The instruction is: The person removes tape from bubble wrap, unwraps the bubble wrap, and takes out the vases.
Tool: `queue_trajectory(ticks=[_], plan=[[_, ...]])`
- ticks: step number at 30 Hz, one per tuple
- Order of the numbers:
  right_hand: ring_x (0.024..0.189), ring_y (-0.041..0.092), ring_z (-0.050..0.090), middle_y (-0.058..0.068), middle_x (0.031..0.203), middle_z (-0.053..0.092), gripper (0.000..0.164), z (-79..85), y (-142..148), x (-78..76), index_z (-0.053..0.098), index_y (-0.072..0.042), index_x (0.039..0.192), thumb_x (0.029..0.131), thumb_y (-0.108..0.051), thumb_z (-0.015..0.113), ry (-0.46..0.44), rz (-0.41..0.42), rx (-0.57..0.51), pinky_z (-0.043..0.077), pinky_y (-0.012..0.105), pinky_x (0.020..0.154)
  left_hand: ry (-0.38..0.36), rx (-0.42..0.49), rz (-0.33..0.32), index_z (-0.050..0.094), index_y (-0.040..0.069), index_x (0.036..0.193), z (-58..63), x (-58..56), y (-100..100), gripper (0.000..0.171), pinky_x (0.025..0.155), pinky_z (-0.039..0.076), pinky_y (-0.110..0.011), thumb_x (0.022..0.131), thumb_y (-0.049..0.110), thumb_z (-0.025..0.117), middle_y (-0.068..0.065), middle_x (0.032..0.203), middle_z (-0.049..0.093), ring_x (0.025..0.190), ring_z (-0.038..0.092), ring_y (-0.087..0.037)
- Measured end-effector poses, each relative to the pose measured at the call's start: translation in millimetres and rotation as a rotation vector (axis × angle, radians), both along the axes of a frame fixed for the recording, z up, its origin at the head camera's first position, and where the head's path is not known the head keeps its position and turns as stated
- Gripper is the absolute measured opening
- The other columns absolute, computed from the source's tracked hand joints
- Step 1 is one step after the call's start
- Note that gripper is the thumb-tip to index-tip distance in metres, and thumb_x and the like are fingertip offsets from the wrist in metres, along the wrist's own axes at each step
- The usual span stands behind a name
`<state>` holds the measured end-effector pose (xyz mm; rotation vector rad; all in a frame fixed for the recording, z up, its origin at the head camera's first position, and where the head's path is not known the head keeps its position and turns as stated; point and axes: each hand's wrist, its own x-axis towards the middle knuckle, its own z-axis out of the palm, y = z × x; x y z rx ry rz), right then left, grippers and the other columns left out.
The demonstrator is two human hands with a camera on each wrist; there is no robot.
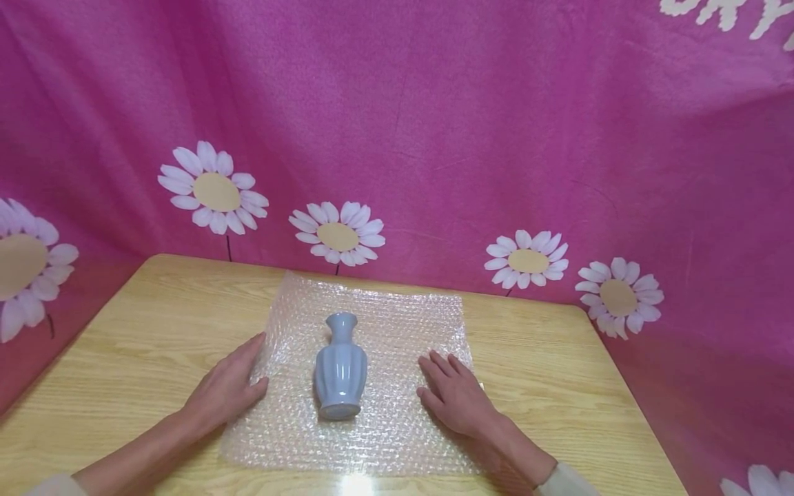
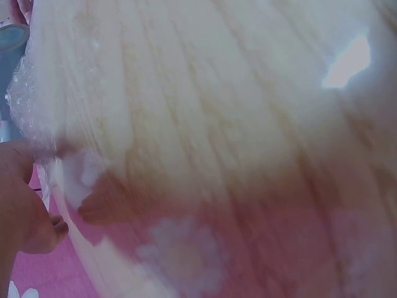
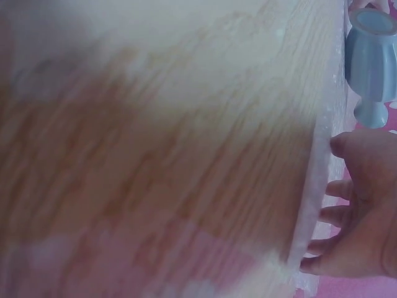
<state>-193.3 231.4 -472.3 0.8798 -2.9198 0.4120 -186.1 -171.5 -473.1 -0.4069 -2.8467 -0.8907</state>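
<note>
A pale blue-grey glazed vase [image 1: 341, 372] lies on its side on a sheet of clear bubble wrap [image 1: 397, 434]. Its flared mouth points to the far side and its base toward me. My left hand [image 1: 226, 386] is at the left edge of the sheet, thumb and fingers spread apart. On the right part of the sheet my right hand [image 1: 462, 399] rests with its fingers extended. The right wrist view shows that hand [image 3: 366, 205] at the sheet's edge, with the vase [image 3: 375, 65] beyond it. Neither hand touches the vase.
The bubble wrap lies on a light wood-grain table [image 1: 546, 386]. Behind and beside the table hangs a magenta cloth [image 1: 434, 138] printed with white daisies. A bright light reflection shows at the table's near edge.
</note>
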Motion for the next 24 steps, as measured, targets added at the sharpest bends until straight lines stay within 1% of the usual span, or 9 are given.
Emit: queue_trajectory(ticks=[5,10,14,20,21,24], plan=[[0.138,0.04,0.039,0.029,0.147,0.044,0.054,-1.1,0.4,0.9,0.046,0.007,0.143,0.1,-0.024,0.055,0.005,-0.001,0.005,0.023,0.055,0.116,0.025,-0.016,0.0,0.037,-0.012,0.146,-0.2,0.2,-0.2,0.073,0.109,0.032,-0.059,0.083,0.007,0.07,-0.032,0.147,0.04,0.133,0.04,-0.05],[0.139,0.04,0.038,0.028,0.147,0.044,0.054,-2.1,0.9,0.8,0.046,0.007,0.143,0.1,-0.025,0.054,0.013,0.0,0.016,0.023,0.054,0.117,0.051,-0.015,-0.013,0.038,-0.012,0.146,-1.8,-0.7,-0.6,0.073,0.109,0.032,-0.06,0.082,0.006,0.071,-0.032,0.148,0.039,0.134,0.038,-0.049],[0.138,0.041,0.04,0.028,0.146,0.045,0.053,-0.1,0.3,0.8,0.047,0.008,0.142,0.1,-0.024,0.055,0.029,0.012,0.007,0.024,0.054,0.116,0.065,-0.009,-0.02,0.039,-0.011,0.145,-0.8,-0.4,-0.7,0.073,0.109,0.032,-0.061,0.082,0.005,0.071,-0.032,0.148,0.038,0.135,0.037,-0.049],[0.136,0.041,0.041,0.029,0.144,0.047,0.052,-0.9,0.3,1.2,0.048,0.008,0.141,0.099,-0.023,0.056,0.047,0.019,0.0,0.026,0.055,0.114,0.042,-0.003,-0.029,0.036,-0.01,0.148,3.0,-0.9,0.0,0.075,0.11,0.03,-0.061,0.083,0.006,0.07,-0.031,0.151,0.035,0.137,0.035,-0.049],[0.136,0.041,0.042,0.029,0.143,0.048,0.052,-3.0,1.1,0.3,0.049,0.008,0.141,0.1,-0.024,0.056,0.062,0.025,0.004,0.027,0.055,0.114,0.037,-0.003,-0.028,0.035,-0.01,0.148,3.9,-1.0,0.2,0.075,0.11,0.03,-0.061,0.083,0.006,0.07,-0.031,0.151,0.034,0.137,0.034,-0.049],[0.135,0.041,0.043,0.029,0.143,0.048,0.052,-3.0,1.0,0.5,0.049,0.008,0.141,0.1,-0.024,0.056,0.063,0.025,-0.003,0.027,0.055,0.114,0.041,0.004,-0.025,0.036,-0.008,0.148,6.1,-1.9,1.5,0.074,0.109,0.03,-0.062,0.084,0.007,0.069,-0.03,0.152,0.033,0.138,0.033,-0.048]])
